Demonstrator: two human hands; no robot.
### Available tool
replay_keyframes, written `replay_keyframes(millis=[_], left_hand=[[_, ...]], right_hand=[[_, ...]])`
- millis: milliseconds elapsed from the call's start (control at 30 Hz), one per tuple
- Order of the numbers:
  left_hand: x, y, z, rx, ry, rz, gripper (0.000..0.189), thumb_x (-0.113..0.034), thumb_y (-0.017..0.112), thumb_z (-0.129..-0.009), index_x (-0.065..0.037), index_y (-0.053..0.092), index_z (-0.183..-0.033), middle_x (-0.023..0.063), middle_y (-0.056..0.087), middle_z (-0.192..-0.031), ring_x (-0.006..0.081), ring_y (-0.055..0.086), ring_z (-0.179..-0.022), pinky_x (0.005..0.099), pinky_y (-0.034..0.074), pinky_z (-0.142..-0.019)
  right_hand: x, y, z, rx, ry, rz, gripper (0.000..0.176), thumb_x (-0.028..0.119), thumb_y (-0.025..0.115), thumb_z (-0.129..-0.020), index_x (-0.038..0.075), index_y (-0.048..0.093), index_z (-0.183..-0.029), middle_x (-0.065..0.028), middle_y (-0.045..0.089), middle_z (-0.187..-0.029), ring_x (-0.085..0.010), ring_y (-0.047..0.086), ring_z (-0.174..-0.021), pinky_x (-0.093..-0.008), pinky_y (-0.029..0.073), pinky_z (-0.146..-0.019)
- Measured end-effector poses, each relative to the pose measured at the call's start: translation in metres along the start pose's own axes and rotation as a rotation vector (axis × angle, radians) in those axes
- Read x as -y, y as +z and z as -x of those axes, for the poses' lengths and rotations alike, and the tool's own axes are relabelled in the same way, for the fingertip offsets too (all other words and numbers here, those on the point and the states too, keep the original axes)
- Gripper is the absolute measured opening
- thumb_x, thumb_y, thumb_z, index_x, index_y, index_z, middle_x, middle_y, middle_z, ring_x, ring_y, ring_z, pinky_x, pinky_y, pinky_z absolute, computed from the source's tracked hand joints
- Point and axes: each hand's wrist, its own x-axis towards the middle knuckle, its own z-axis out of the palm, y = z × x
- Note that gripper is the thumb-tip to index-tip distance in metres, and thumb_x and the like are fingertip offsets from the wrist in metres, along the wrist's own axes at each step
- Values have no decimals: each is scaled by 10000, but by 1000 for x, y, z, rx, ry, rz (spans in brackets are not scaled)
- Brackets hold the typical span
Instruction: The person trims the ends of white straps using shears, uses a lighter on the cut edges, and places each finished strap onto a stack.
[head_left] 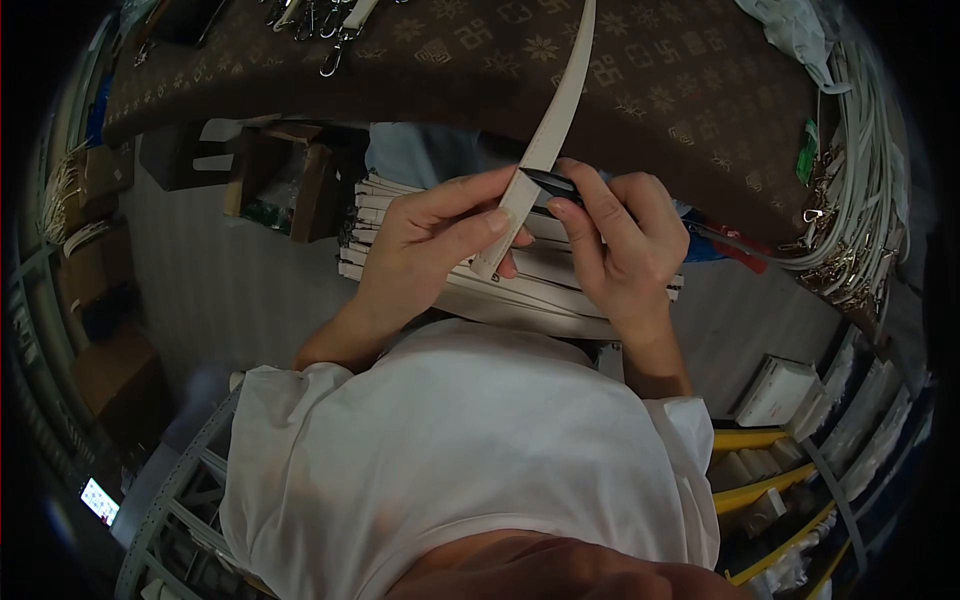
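My left hand pinches a cream leather-like strap near its lower end, thumb on top and fingertips showing behind it. The strap's stitched end points down towards me, and its other end runs up over the table. In my right hand is a small black tool with a pointed tip, gripped between thumb and fingers. That tip meets the right edge of the strap just above my left thumb. Its exact kind is partly hidden by my fingers. Below both hands lies a stack of similar cream straps, close to my lap.
A brown patterned cloth covers the table ahead. Metal clasps lie at its far left. A thick bundle of pale straps with clasps hangs at right. Cardboard boxes stand at left, and shelves at lower right.
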Motion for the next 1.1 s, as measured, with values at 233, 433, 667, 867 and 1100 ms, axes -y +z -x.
replay_keyframes(millis=[233,433,667,867,1100], left_hand=[[8,3,-2,-74,363,-884,310,27,549,-771,-23,573,-1076,58,532,-787,96,517,-659,208,419,-539],[15,2,1,-136,403,-949,311,50,580,-727,-25,601,-1028,65,535,-780,104,504,-625,217,405,-510],[11,8,11,-172,37,-431,331,25,563,-769,12,532,-1099,56,565,-883,91,547,-721,203,439,-629],[5,-2,9,-32,-243,-157,263,-43,518,-798,31,538,-1050,55,580,-832,103,543,-747,218,437,-687],[-1,2,9,-112,-203,-131,237,-33,512,-793,45,562,-1012,64,582,-769,100,537,-693,225,447,-635]], right_hand=[[8,10,-5,-93,468,-607,223,155,712,-672,7,611,-805,-21,509,-625,-72,457,-547,-199,351,-448],[3,14,-10,150,795,-607,198,157,649,-736,-33,594,-747,-19,517,-534,-38,419,-509,-203,345,-448],[8,15,-5,207,947,-840,175,153,581,-796,-5,593,-720,2,538,-568,-31,451,-537,-177,341,-492],[7,18,1,167,1004,-1163,181,168,561,-826,-7,596,-795,7,556,-652,-51,484,-588,-181,385,-568],[3,-3,7,38,347,-386,255,120,614,-769,8,601,-997,-40,521,-680,-109,472,-570,-221,381,-503]])
